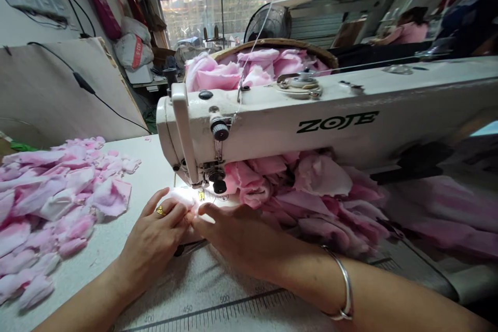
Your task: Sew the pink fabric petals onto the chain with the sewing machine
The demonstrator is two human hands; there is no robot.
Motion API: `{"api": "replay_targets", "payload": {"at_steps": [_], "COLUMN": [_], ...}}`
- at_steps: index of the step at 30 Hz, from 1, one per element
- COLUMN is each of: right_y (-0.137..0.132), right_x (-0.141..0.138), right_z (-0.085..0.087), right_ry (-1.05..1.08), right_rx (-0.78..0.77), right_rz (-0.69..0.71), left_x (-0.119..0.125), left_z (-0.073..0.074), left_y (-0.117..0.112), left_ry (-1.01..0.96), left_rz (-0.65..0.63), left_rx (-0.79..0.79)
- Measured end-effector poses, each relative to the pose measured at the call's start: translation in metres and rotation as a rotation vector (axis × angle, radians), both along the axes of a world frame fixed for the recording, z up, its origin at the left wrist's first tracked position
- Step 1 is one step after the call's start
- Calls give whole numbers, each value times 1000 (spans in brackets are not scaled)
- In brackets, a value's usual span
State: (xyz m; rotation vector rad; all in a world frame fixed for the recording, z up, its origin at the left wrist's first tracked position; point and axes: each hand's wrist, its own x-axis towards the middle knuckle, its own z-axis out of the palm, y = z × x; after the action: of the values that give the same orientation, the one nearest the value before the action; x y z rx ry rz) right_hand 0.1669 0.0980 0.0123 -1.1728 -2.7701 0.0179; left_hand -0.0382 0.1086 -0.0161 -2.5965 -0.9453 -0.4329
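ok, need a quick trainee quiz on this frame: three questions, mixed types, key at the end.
1. Multiple choice. What are the left hand and the right hand both touching?
a) a pair of scissors
b) a piece of pale cloth
c) a screwdriver

2. True or false. The silver bangle is on the left arm.

3. Fill in the blank. The dark lettering on the sewing machine reads ____.

Key
1: b
2: False, it is on the right arm.
3: ZOJE
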Motion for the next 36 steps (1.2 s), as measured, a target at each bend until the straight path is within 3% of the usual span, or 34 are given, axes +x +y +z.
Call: {"api": "replay_targets", "payload": {"at_steps": [5,9,14,29,36], "right_y": [2,6,9,8,6], "right_x": [6,6,8,12,11], "right_z": [5,-4,-11,2,-2], "right_ry": [-8,-98,-66,-162,-167], "right_rx": [64,128,227,226,238], "right_rz": [-34,-55,-9,28,56], "left_x": [-2,-3,-3,0,1], "left_z": [-3,-7,-7,-3,-2], "left_y": [0,1,2,2,0], "left_ry": [14,11,24,48,80], "left_rz": [5,9,11,24,43], "left_rx": [7,-13,-26,-38,-25]}}
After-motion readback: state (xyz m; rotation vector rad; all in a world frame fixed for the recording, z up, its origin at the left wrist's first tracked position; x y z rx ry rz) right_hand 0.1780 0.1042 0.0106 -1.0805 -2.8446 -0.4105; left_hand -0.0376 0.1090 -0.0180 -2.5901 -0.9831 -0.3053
